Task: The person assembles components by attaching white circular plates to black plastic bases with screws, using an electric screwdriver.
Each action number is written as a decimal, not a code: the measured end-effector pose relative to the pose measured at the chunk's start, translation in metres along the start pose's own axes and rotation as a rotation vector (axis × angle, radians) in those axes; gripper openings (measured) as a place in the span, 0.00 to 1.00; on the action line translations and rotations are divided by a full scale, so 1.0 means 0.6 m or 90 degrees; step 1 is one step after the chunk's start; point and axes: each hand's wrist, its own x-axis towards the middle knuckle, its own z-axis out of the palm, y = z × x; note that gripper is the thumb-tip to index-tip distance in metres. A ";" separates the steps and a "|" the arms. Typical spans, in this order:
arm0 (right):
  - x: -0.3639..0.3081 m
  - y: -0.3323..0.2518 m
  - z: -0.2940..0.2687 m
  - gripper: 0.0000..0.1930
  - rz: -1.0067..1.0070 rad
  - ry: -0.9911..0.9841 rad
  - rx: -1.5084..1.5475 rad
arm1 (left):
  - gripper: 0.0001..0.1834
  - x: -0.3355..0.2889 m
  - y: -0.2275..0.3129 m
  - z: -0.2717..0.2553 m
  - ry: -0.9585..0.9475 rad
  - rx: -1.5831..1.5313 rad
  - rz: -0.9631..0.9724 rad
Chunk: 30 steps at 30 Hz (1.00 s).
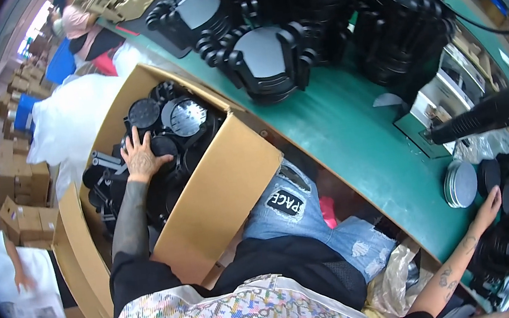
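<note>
Two open hands: left hand (139, 158) on boxed black parts (166, 146), right hand (487, 210) near two discs (473, 181)

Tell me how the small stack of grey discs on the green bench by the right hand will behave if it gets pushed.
The stack of grey discs looks thin, flat and smooth, so the discs would probably slide over each other and fan out. It sits by the green bench edge, so some might drop off. The right hand lies beside it, apparently not gripping it.

Head camera, looking steeply down

One fisheye view from above, fairly near the open cardboard box (208, 197) and green surface (355, 139); rims bend, perhaps distorting nearness.
</note>
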 end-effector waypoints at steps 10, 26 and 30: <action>0.010 0.003 -0.008 0.30 0.023 0.016 0.023 | 0.63 0.063 -0.107 -0.012 -0.169 -0.406 -0.104; 0.009 -0.001 -0.003 0.30 0.078 -0.012 0.050 | 0.63 0.145 -0.132 -0.033 -0.404 -0.007 -0.069; 0.015 0.012 0.003 0.30 0.079 -0.020 0.063 | 0.59 0.135 -0.131 -0.029 -0.380 0.205 0.031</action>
